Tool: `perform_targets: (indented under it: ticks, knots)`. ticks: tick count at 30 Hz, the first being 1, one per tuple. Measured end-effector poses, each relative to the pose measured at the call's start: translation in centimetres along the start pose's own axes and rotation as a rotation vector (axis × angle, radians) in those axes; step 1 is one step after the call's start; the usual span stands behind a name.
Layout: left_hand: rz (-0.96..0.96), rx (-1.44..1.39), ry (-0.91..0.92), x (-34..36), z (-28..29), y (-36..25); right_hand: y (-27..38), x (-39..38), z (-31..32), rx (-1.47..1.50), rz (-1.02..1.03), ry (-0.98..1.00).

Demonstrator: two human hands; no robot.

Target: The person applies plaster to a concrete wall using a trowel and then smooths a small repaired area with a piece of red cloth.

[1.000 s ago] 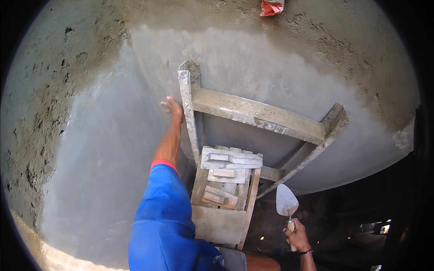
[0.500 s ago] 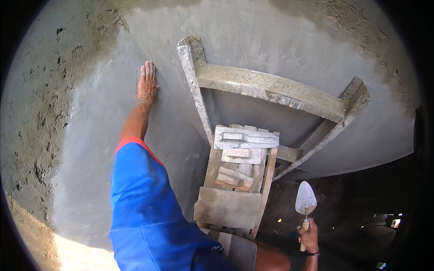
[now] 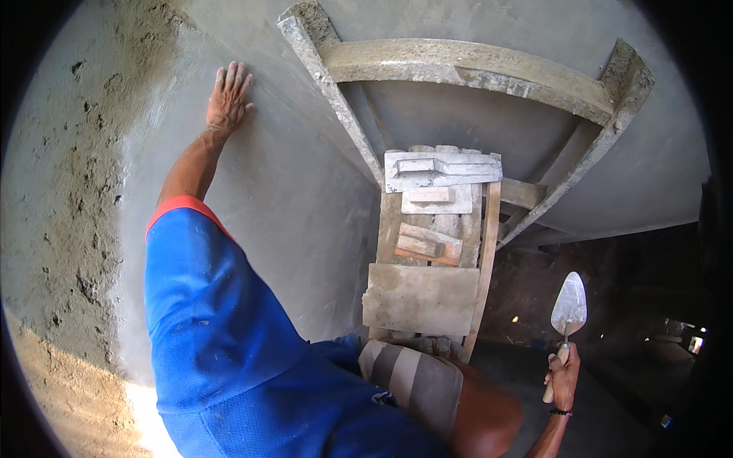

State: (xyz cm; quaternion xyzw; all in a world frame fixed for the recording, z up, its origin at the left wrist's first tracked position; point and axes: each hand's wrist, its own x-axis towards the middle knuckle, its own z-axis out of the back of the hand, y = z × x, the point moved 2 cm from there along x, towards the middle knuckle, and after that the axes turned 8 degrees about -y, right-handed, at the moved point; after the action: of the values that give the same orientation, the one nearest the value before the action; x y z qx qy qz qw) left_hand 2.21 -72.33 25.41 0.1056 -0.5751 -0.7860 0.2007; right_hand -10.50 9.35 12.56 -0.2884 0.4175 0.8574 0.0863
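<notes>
My left hand [image 3: 227, 98] lies with fingers spread against the smooth grey plastered wall [image 3: 267, 198]. In my right hand [image 3: 563, 375], held out low on the right, is a pointing trowel [image 3: 569, 305]; the fingers wrap its wooden handle and the pale blade points up. Between the two hands, on a plank platform, rest a long white plastering float [image 3: 443, 169], a smaller float [image 3: 433, 198] just nearer, and a third float [image 3: 427, 244] with an orange-brown base lying askew.
A wooden frame [image 3: 473, 69], crusted with mortar, leans at the far side of the platform. A flat board [image 3: 418, 298] lies on its near end. Rough, pitted plaster [image 3: 84, 191] runs down the left. Right of the platform the ground drops into shadow.
My view has shifted, so the platform and frame sit higher and further right. My left hand stays on the wall, its fingers now more spread. The trowel remains in my right hand.
</notes>
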Motion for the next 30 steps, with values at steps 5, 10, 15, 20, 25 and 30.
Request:
perform_targets:
  ticks: [5, 10, 15, 20, 25, 30]
  knots:
    - [-0.602, -0.112, 0.208, -15.1, -3.2, -12.3, -0.1, -0.4, -0.9, 0.104, 0.051, -0.007]
    - [-1.538, -0.202, 0.291, -40.4, -9.0, -19.3, -3.7, -2.8, 0.4, 0.062, -0.07, -0.031]
    - [-0.669, -0.204, 0.339, -19.3, -0.6, -5.1, -5.2, -1.3, 1.4, 0.054, -0.04, -0.071]
    - [-0.199, 0.018, 0.062, -10.0, 3.4, 5.5, -1.7, 0.2, 0.6, 0.058, 0.047, -0.063]
    - [-0.93, -0.234, 0.279, -32.0, 4.1, -4.2, -3.9, 0.0, 0.3, 0.114, 0.042, -0.036]
    - [-1.695, -0.43, 0.532, -65.6, 3.2, -2.9, -7.3, 0.9, 0.2, 0.086, -0.016, -0.064]
